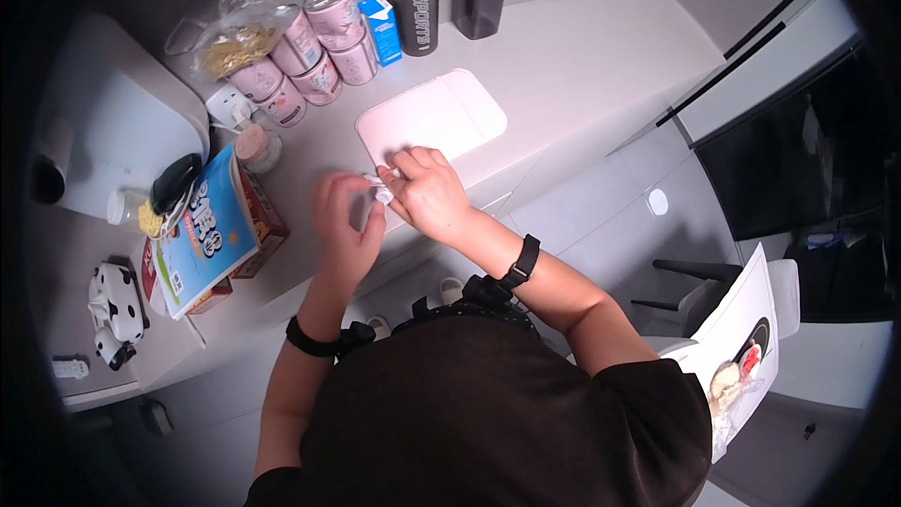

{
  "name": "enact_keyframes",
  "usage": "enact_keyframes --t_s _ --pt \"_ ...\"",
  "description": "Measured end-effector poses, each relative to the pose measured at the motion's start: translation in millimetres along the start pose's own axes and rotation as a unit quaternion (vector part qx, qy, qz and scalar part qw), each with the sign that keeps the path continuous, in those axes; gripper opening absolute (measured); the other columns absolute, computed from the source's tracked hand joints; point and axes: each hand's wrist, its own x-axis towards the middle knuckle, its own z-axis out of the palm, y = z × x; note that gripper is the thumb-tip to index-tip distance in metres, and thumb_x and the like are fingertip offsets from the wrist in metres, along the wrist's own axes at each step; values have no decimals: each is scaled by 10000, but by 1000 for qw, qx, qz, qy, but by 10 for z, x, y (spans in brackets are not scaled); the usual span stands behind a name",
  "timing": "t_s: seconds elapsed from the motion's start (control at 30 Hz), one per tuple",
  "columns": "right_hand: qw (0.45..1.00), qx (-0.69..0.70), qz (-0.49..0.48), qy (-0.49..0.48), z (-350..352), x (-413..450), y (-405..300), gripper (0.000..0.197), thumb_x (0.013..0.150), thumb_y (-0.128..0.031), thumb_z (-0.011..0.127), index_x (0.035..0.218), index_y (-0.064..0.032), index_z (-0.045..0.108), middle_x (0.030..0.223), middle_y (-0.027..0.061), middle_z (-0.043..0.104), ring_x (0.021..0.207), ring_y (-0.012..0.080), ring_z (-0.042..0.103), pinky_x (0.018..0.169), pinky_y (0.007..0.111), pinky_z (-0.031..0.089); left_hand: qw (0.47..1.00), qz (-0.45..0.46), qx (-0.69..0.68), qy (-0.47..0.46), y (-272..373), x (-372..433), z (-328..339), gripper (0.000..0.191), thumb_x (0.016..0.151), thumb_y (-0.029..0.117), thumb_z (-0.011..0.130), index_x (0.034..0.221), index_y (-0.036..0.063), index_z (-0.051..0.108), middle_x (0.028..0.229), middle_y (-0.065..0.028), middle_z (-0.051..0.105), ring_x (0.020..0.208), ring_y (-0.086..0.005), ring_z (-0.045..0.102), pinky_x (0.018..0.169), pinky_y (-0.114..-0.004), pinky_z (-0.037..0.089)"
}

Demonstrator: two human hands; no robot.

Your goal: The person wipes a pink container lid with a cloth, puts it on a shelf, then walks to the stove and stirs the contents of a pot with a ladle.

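A small crumpled piece of white tissue or paper (pixel 382 194) is pinched in my right hand (pixel 431 191), over the front edge of the desk. My left hand (pixel 345 215), partly blurred, is just left of it. Its thumb and forefinger are apart, their tips at the near side of the white piece; whether they touch it is hard to tell. Behind my right hand a pale pink rounded board (pixel 440 113) lies flat on the desk (pixel 556 63), its near left corner next to my fingers.
Pink cans (pixel 334 14) are stacked at the back left, beside a blue carton (pixel 382 32) and a dark sports bottle (pixel 414 14). At left are a corked glass jar (pixel 259 148), a blue book (pixel 215 225) and a black-and-white spotted figure (pixel 116 303). A chair (pixel 693 289) stands right.
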Motion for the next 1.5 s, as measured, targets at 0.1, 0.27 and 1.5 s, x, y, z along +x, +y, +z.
enact_keyframes --t_s 0.1,0.27,1.5 --pt "999 18 -2 36 -144 -113 141 327 643 -115 698 961 -42 698 976 62 604 868 233 552 791 359 448 996 23 -1 -86 183 427 -27 362 737 9 652 1079 17 535 1087 -171 544 1027 -352 533 900 -386 413" --pt "988 -35 82 126 -450 -372 771 255 651 -24 668 904 -31 696 894 90 630 785 266 601 702 393 483 952 16 181 -245 -85 816 363 801 661 293 774 1343 59 426 1322 -270 431 1242 -419 412 1036 -439 337" --pt "959 -143 241 29 -589 -336 927 104 764 -42 575 768 -28 677 843 139 556 816 313 573 711 405 508 600 -344 -631 -352 -266 838 -362 913 821 634 512 1468 57 226 1372 -281 402 1195 -355 498 938 -488 447"
